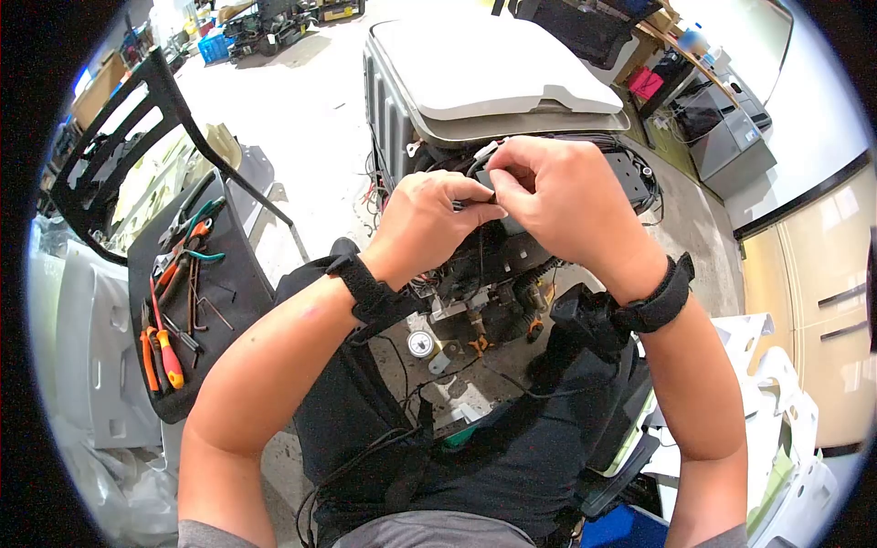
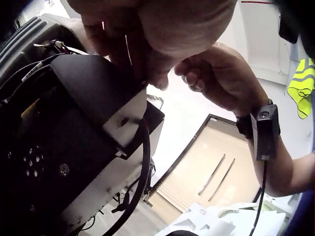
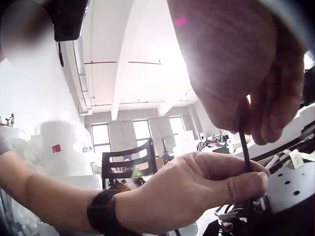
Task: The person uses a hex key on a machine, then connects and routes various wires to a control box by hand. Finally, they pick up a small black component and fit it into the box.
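Observation:
My left hand [image 1: 425,224] pinches a thin black cable [image 3: 245,147] between thumb and fingers. Just above and to the right, my right hand [image 1: 566,187] grips the same cable with curled fingers; its end is hidden inside that hand. Both hands are close together over the exposed wiring of a machine with a white lid [image 1: 502,68]. In the left wrist view, a black housing [image 2: 83,93] lies below the left hand, and a thicker black cable [image 2: 143,162] curves down from its side.
A black chair seat [image 1: 242,274] at left carries pliers [image 1: 187,233], a red-yellow screwdriver [image 1: 170,361] and several hex keys [image 1: 215,312]. White plastic panels [image 1: 776,393] lie at right. A round white gauge-like part [image 1: 420,343] is on the floor between the legs.

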`<act>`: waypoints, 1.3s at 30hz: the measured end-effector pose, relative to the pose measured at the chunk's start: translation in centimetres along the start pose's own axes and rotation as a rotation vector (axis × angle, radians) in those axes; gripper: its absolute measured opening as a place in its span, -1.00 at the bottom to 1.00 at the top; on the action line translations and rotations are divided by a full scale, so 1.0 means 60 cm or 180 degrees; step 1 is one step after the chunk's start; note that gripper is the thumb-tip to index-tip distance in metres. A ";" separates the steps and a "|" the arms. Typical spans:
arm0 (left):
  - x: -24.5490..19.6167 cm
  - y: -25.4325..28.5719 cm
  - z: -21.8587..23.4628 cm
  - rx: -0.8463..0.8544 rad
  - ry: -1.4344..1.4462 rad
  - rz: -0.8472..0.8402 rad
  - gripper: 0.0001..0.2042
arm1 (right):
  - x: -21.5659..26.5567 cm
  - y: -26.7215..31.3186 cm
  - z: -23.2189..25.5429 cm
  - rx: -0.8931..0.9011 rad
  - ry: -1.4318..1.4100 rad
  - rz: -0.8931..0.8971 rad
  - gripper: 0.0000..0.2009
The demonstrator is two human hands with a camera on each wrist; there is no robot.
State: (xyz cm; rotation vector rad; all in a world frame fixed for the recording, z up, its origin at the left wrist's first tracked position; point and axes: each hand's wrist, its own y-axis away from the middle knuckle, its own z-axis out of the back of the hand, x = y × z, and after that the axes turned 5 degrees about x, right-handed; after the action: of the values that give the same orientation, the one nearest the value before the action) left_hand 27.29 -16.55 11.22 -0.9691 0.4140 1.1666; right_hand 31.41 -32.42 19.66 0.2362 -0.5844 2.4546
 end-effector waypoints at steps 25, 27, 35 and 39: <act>0.005 -0.002 0.003 0.0225 0.0225 0.0008 -0.81 | -0.001 0.008 0.009 -0.0019 0.0259 0.0548 -0.87; -0.003 -0.005 0.005 0.0220 0.0132 0.0043 -0.82 | 0.006 0.002 0.016 0.0030 0.0345 -0.0069 -0.71; 0.003 -0.003 0.003 0.0122 -0.0034 -0.0306 -0.80 | 0.004 -0.008 0.001 0.0442 -0.1057 -0.0907 -0.72; 0.001 -0.002 0.005 0.0139 -0.0056 -0.0134 -0.79 | 0.003 -0.010 0.017 0.0696 -0.0863 -0.0581 -0.78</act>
State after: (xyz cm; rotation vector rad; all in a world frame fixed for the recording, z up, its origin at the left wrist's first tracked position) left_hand 27.37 -16.26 11.39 -0.9250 0.4015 1.1229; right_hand 31.66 -32.37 20.83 0.6883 -0.3847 2.3221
